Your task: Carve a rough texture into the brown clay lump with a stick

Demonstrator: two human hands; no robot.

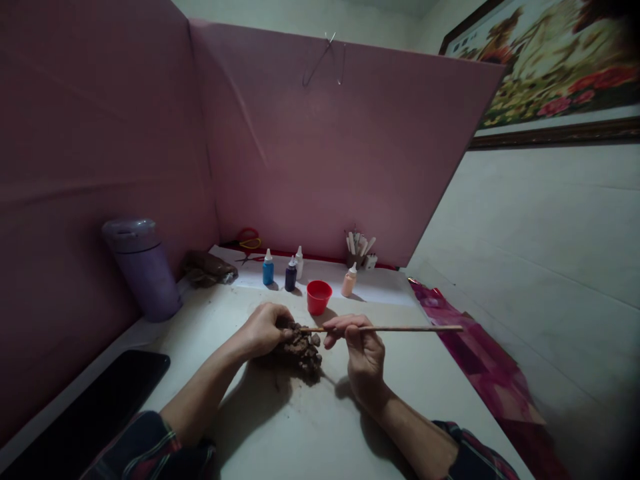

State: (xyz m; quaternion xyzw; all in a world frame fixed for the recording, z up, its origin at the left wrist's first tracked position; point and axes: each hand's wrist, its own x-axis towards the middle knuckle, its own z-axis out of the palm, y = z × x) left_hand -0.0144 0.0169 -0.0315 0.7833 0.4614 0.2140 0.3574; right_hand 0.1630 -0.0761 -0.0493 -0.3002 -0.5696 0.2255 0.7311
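A lumpy brown piece of clay [304, 350] is on the white table, its surface rough with small nubs. My left hand [269, 328] grips it from the left, thumb pressed near its top. In my right hand [364, 350] is a long thin wooden stick [410, 328], pinched between thumb and fingers and lying almost level. Its left tip meets the upper part of the clay; its other end points right. The underside of the clay and part of my left fingers are hidden.
Behind the clay stands a red cup [319, 297]. Small bottles, blue [268, 268], dark [291, 275], white and peach [349, 281], stand farther back, with scissors [249, 239] and a tool holder [357, 257]. At left are a purple tumbler [145, 270], bagged clay [209, 268] and a black slab [95, 413].
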